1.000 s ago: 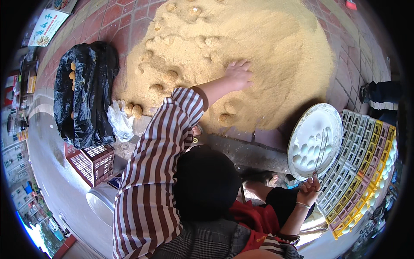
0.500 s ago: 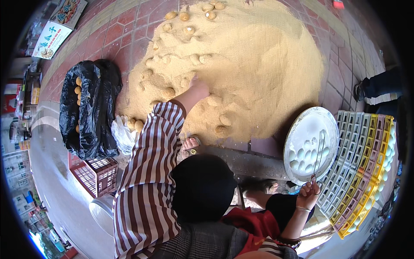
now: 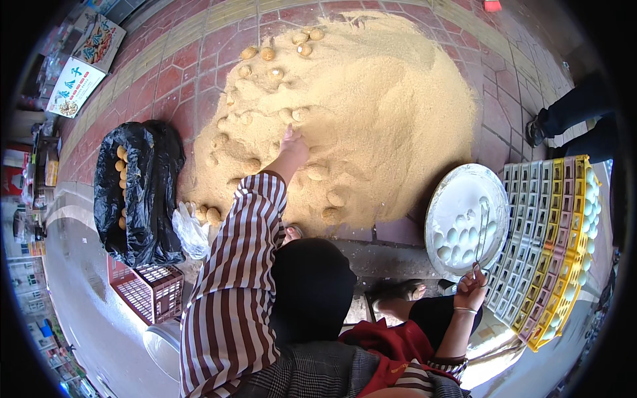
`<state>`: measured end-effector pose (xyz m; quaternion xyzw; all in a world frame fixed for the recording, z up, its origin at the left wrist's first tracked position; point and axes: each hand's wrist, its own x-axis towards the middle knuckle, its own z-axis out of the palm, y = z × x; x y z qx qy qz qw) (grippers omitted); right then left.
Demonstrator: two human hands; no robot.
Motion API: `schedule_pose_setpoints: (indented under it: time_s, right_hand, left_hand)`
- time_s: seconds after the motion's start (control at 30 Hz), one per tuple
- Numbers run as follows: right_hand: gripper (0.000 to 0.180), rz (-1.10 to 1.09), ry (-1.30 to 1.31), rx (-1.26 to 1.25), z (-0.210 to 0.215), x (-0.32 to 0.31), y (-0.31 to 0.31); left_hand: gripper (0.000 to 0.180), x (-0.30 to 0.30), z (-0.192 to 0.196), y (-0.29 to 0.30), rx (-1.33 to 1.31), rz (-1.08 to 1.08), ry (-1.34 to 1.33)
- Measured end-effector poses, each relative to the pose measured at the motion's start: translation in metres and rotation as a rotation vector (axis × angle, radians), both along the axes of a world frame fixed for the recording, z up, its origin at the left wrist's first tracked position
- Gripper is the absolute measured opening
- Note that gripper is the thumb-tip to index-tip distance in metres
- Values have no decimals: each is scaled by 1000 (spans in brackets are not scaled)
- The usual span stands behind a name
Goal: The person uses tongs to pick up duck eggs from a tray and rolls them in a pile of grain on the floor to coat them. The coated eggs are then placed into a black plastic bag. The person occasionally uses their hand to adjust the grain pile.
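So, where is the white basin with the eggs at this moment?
In the head view, the white basin sits on the person's right, between the sandy husk pile and the stacked egg trays, just above the right hand.

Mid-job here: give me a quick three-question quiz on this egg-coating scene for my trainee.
1. True or false: the left hand rests on the sand-coloured husk pile.
2. What does the right hand hold: A) a black bag, B) a wire tool, C) a crate?
3. Which side of the pile is the black bag on?

Key:
1. True.
2. B, the wire tool reaching into the white basin of eggs.
3. The person's left.
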<state>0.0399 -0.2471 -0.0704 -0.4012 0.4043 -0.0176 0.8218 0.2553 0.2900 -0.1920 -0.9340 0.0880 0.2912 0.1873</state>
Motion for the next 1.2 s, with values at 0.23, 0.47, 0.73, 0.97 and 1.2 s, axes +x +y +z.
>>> schedule_pose_setpoints:
  time_s: [0.23,0.47,0.73,0.97,1.2]
  right_hand:
    - [12,13,-116,134,-4,0,-3]
    - [10,-1,-65,116,-11,-7,0]
    - [11,51,-46,64,-16,-11,-10]
    - [11,21,-68,80,-19,14,-29]
    - [10,39,-83,56,-29,8,-13]
  left_hand:
    - [34,-85,60,14,-230,123,19]
    - [47,-140,112,37,-503,350,-149]
    - [51,-115,230,-4,-715,210,-374]
    - [20,-163,286,-130,-1003,-59,-403]
    - [21,-170,243,-153,-977,103,-334]
